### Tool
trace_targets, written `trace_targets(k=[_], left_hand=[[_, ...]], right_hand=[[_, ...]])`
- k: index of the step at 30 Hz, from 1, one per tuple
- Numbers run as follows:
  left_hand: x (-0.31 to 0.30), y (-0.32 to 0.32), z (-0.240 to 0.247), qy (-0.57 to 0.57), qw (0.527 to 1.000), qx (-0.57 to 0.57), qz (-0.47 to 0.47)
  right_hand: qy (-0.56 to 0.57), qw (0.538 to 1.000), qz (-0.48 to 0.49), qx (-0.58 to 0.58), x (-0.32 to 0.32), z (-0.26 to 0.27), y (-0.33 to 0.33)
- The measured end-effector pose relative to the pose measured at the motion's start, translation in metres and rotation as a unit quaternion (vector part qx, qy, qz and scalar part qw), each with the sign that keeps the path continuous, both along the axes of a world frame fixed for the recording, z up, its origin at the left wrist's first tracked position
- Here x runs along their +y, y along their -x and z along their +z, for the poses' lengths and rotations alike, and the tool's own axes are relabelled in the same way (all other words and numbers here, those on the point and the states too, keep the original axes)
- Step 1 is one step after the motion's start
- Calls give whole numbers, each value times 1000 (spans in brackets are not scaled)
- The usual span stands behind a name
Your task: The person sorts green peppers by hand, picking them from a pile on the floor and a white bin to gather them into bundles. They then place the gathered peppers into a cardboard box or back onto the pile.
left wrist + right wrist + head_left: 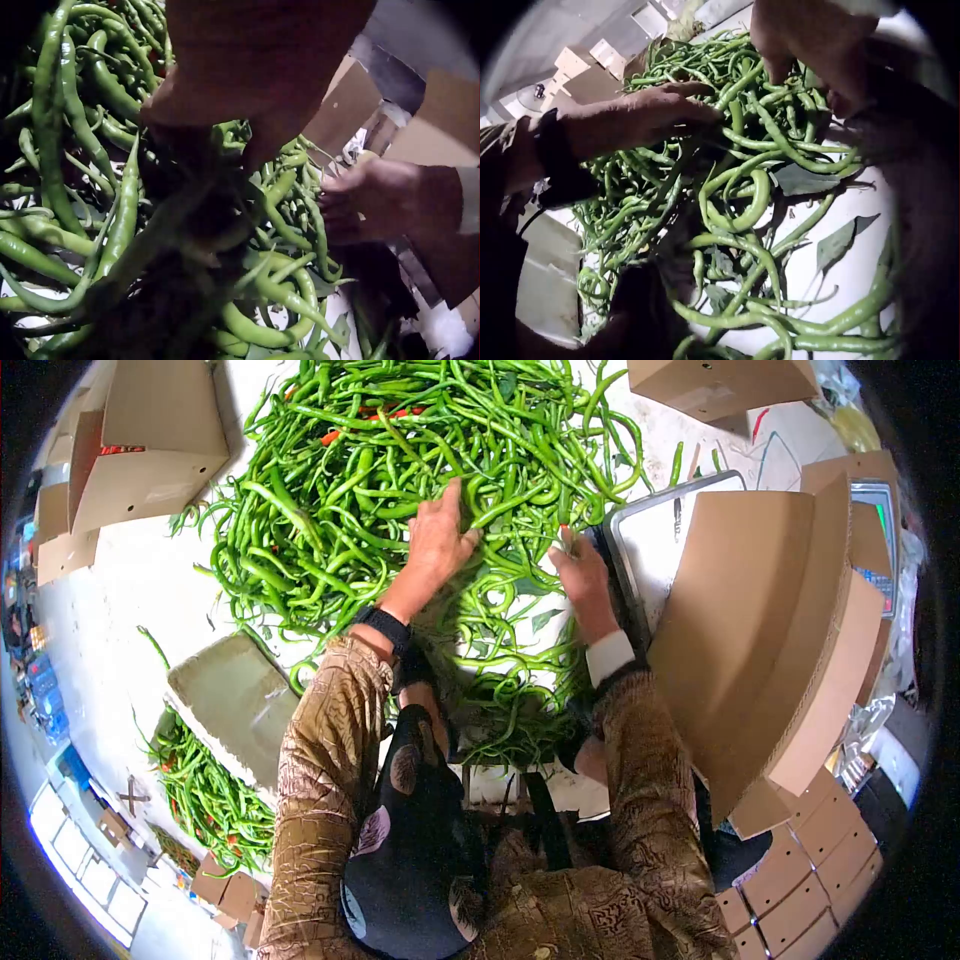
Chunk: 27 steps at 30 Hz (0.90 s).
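Note:
A broad heap of long green chili peppers (350,510) covers the white surface, with a few red ones among them. My left hand (440,545) lies over the heap's middle, index finger stretched forward and fingertips on the peppers; in the right wrist view this hand (641,116) reaches in flat from the left. At the heap's right edge is my right hand (582,572), thumb up and fingers bent. The left wrist view shows the right hand (375,195) close beside several peppers (300,195); I cannot tell whether it grips one. Loose curled peppers (739,199) and leaves lie between the hands.
A grey-rimmed scale platform (655,545) and a large open cardboard box (740,630) stand close to the right hand. Another box (150,445) is at the far left. A worn foam block (235,695) lies left of the left forearm, beside a second pepper pile (215,790).

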<state>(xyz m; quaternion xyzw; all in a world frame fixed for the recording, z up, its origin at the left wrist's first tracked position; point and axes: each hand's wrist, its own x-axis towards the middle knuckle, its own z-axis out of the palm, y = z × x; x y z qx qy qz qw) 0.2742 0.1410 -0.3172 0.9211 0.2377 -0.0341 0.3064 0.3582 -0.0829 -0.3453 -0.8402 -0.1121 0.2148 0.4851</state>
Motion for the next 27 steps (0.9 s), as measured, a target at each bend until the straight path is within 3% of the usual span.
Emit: trace_targets(k=[1, 3, 4, 5, 7, 8, 9, 11, 12, 15, 16, 17, 19, 21, 23, 24, 25, 26, 27], left_hand=[[-2, -1, -1, 1, 1000, -1, 1], [-7, -3, -9, 16, 999, -50, -9], [-8, -3, -16, -24, 995, -99, -19], [-8, -6, -11, -22, 995, -99, -18], [-7, -15, 7, 232, 966, 63, 92], [-9, -10, -2, 231, 970, 32, 73], [-16, -7, -16, 226, 960, -145, 76], [-11, 4, -19, 175, 978, -108, 37], [-7, -1, 34, 160, 985, 35, 52], [6, 2, 55, -24, 989, -148, -3], [10, -6, 62, 1, 983, -185, -7], [11, -16, 62, 3, 983, -185, -7], [11, -45, 57, 235, 965, -110, 26], [-2, -63, 6, 121, 985, -115, 44], [-9, -70, -8, 48, 998, 34, -30], [-16, -70, -16, -12, 1000, 2, -21], [-16, -74, -13, -12, 1000, 3, -22], [-14, -78, -6, 71, 996, 61, -8], [-13, -82, -4, 152, 981, 118, 7]], right_hand=[[1, 1000, 1, -1, 6, 0, -4], [114, 992, 22, 40, 33, 18, -12], [-15, 989, 25, 146, 30, -1, -19], [-13, 989, 26, 147, 28, 1, -18], [-145, 938, 16, 315, 23, 11, -12], [-208, 935, 10, 286, 29, 1, -10], [-197, 916, -27, 348, 42, 18, -8], [-197, 903, -81, 373, 45, 60, -1], [-196, 904, -85, 371, 37, 54, -3], [-119, 938, -121, 302, 6, 13, -10], [-137, 932, -120, 313, -2, -3, -14], [-155, 926, -119, 324, -5, -15, -18], [-173, 928, -103, 313, 2, -17, -25], [-170, 912, -133, 350, 20, -2, -31], [-163, 905, -130, 371, 20, -10, -43], [-101, 981, -12, 166, 9, -33, -43], [-32, 993, 106, -48, 3, -47, -41], [-92, 984, 11, 153, 21, -15, -44], [-92, 984, 12, 154, 17, -17, -46]])
